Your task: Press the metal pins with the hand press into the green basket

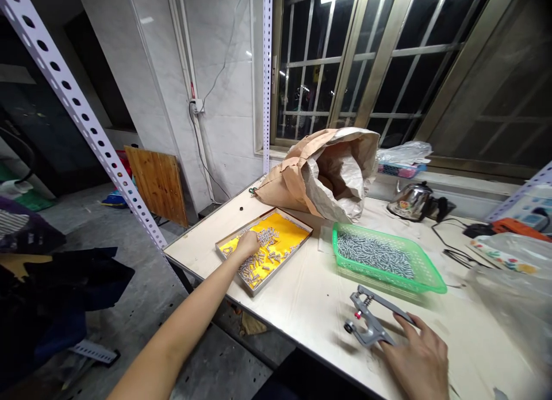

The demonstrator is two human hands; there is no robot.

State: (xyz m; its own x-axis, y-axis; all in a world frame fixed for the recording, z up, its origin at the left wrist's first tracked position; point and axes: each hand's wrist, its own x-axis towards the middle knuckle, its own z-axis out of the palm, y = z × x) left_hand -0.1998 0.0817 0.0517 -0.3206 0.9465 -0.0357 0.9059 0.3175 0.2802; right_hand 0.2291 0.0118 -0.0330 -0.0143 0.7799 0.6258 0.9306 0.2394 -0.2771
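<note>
pliers (373,319) held by the handles in the right hand (418,354), fingers wrapped round the grips, over the table (293,308). left hand (249,243) down among metal pins (269,235) in the yellow-lined tray (288,225); fingertips hidden, cannot tell whether they pinch any. right of tray: green basket (425,266) of similar pins. behind tray: paper sack (297,181). beyond basket: kettle (409,202).
</note>
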